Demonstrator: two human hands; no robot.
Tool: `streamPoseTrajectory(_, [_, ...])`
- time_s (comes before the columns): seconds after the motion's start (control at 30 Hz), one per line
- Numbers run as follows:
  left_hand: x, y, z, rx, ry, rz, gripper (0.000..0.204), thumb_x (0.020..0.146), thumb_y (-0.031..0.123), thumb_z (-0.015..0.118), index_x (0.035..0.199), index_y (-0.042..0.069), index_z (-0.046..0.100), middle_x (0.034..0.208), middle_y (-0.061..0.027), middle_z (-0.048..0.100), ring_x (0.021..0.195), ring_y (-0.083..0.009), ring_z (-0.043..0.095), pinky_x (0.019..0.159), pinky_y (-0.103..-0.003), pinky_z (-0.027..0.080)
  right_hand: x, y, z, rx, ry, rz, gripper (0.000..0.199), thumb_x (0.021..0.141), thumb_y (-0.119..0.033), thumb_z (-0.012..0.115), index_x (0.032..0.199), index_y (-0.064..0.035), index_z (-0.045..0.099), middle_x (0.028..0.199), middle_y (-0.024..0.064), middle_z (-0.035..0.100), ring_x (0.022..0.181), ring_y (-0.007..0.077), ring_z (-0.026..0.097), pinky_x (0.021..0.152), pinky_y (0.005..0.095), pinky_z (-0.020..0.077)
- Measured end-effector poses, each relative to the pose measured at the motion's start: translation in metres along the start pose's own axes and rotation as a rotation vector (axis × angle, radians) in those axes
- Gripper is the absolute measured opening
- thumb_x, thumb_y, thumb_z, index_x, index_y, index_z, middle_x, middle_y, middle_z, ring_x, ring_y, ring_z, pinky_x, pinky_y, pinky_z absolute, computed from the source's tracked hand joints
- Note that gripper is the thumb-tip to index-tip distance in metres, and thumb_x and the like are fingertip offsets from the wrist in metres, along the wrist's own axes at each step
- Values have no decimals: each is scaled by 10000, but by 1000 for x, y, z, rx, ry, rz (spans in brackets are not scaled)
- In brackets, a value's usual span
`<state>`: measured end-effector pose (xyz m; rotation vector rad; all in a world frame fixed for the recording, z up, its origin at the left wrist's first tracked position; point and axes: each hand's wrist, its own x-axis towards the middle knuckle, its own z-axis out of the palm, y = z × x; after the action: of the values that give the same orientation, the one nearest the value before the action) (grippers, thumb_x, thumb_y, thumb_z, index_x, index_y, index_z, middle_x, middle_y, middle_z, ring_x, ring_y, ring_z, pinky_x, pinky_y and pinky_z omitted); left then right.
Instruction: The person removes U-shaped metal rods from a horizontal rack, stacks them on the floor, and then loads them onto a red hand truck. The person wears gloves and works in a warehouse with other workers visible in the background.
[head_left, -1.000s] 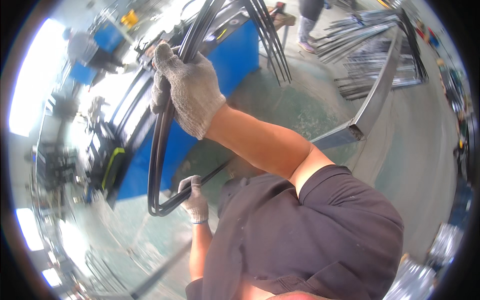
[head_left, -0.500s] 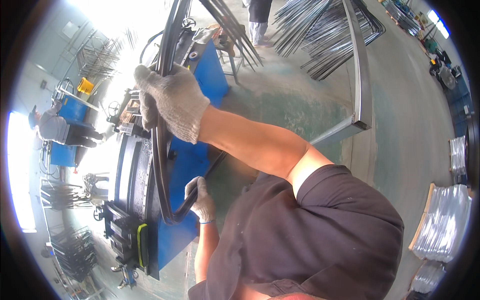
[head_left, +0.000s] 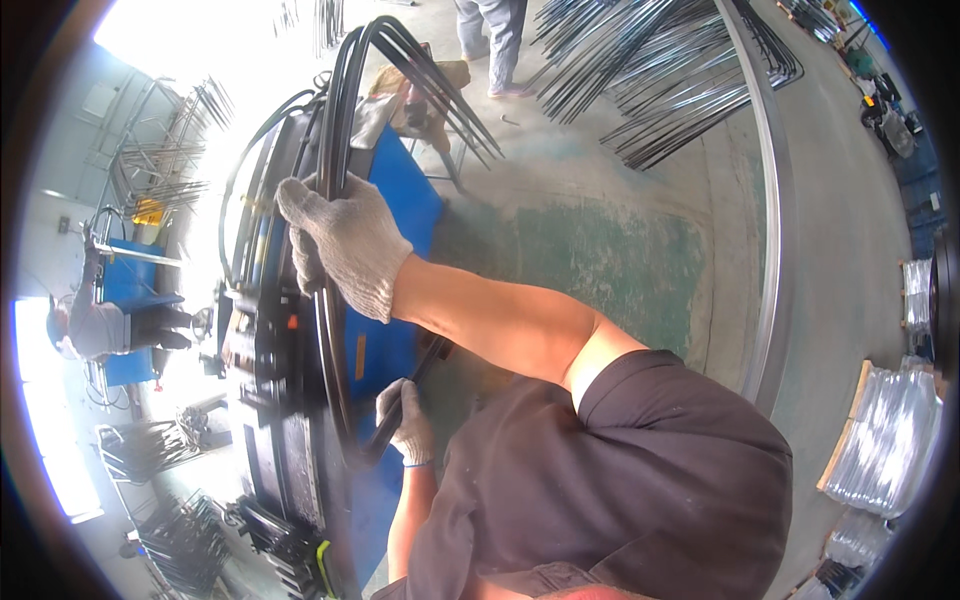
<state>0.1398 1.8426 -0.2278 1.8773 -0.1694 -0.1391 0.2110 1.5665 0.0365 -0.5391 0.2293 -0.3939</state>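
Bent metal rods, at least three, overlap too closely for a sure count; in view they cross the near edge of the blue machine bench. Two gloved hands: right hand closed round the upright run, left hand closed round the lower bend, fingers partly hidden. Lower bend blurred. Two co-workers: one far left, one at top, cut off above the legs. Clear-wrapped bundle, right: contents indistinct.
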Motion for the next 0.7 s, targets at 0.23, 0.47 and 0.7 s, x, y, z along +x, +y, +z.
streamPoseTrajectory(0.23, [62,53,121,63,-113,31,132,1038,56,821,1161,11,802,1065,-71,792,967,-169,720,902,-345,609,115,-94,-56,-80,69,68,233,1147,-300,749,1104,-77,695,756,8,655,545,124,595,493,337,518])
streamPoseTrajectory(0.47, [123,76,205,110,-238,119,140,1009,46,836,1137,5,795,1191,-123,791,1046,-224,745,968,-387,603,177,-161,-76,-177,97,3,200,1154,-215,728,1132,-53,613,748,46,632,539,169,632,483,364,535])
streamPoseTrajectory(0.7, [213,89,310,87,-285,190,128,1023,57,826,1134,10,782,1146,-116,797,1062,-209,733,984,-378,595,258,-215,-110,-231,103,-10,225,1157,-231,703,1145,-19,627,801,54,636,560,153,632,507,362,562])
